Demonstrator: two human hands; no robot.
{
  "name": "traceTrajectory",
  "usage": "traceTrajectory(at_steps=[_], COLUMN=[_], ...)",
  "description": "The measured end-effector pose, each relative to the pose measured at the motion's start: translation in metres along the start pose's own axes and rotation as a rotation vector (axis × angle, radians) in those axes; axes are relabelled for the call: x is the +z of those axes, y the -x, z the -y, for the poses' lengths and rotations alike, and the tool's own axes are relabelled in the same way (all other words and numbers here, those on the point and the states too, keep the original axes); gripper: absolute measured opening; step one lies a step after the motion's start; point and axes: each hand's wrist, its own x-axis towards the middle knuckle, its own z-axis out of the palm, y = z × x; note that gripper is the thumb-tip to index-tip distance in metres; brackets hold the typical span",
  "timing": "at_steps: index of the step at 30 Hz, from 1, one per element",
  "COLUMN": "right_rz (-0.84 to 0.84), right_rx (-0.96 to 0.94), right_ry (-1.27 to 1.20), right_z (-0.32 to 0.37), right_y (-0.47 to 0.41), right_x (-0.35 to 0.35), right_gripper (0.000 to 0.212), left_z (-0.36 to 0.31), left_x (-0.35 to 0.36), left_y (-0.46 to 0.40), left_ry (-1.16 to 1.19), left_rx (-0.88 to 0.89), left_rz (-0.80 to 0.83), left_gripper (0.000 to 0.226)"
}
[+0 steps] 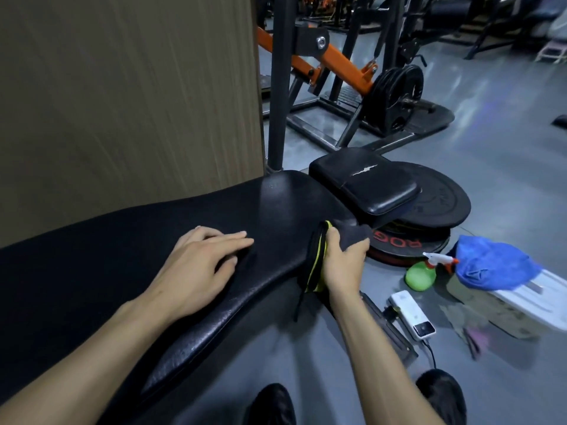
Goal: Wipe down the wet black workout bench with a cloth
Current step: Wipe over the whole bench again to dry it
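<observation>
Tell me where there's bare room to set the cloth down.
On the bench, beyond the left hand toward the wall, the pad is bare. The floor strip between the bench edge and the shoes is bare. Crowded: right of the right hand, around the spray bottle and weight plates.

1. The left hand (199, 268) lies flat, fingers spread, on the black bench (153, 240).
2. The right hand (343, 262) grips a dark grey cloth (352, 236) with yellow trim against the bench's right edge.
3. On the floor to the right stand a green spray bottle (421, 274), a white device (412, 314) and a blue rag (494, 262) on a box (506, 308).
</observation>
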Motion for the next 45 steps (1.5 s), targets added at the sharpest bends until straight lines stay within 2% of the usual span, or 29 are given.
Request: traceTrajectory(at_steps=[3, 7, 11, 16, 23, 26, 29, 30, 32, 36, 37, 40, 43, 45], right_rz=[0.055, 0.078, 0.185, 0.137, 0.149, 0.168, 0.402, 0.443, 0.419, 0.453, 0.472, 0.446, 0.474, 0.509], right_rx=[-0.01, 0.1, 0.107, -0.1, -0.35, -0.566, -0.802, -0.809, -0.819, -0.693, -0.687, -0.778, -0.851, -0.856], right_ry=[-0.028, 0.084, 0.157, 0.563, 0.985, 0.869, 0.819, 0.844, 0.857, 0.835, 0.843, 0.891, 0.797, 0.788], right_z=[-0.011, 0.004, 0.032, 0.032, 0.049, 0.039, 0.026, 0.026, 0.034, 0.077, 0.079, 0.059, 0.027, 0.024], right_y=[0.015, -0.032, -0.068, -0.068, -0.055, -0.032, -0.012, -0.016, -0.044, -0.122, -0.128, -0.098, -0.044, -0.041], right_x=[0.003, -0.007, -0.029, -0.035, -0.052, -0.059, -0.038, -0.031, -0.017, 0.016, 0.027, 0.019, -0.027, -0.033], right_gripper=[0.079, 0.072, 0.042, 0.043, 0.04, 0.053, 0.074, 0.076, 0.075, 0.037, 0.039, 0.07, 0.075, 0.074], left_z=[0.001, 0.003, 0.007, 0.001, 0.006, 0.002, -0.001, -0.001, -0.002, 0.0, -0.001, -0.002, -0.003, -0.003], left_x=[0.007, 0.021, 0.029, 0.04, 0.041, 0.041, 0.039, 0.039, 0.039, 0.039, 0.039, 0.038, 0.038, 0.038], left_y=[-0.02, -0.04, -0.044, -0.039, -0.042, -0.045, -0.044, -0.043, -0.042, -0.046, -0.045, -0.044, -0.044, -0.045], left_ry=[0.011, 0.026, 0.04, 0.057, 0.074, 0.069, 0.069, 0.066, 0.055, 0.031, 0.029, 0.038, 0.042, 0.045], left_rx=[-0.014, -0.051, -0.073, -0.112, -0.167, -0.145, -0.151, -0.146, -0.15, -0.159, -0.162, -0.164, -0.161, -0.162], left_rz=[-0.002, 0.012, -0.027, -0.102, -0.089, -0.108, -0.12, -0.118, -0.113, -0.102, -0.099, -0.095, -0.106, -0.118], left_gripper=[0.042, 0.042, 0.038, 0.036, 0.037, 0.042, 0.043, 0.042, 0.042, 0.041, 0.041, 0.04, 0.042, 0.042])
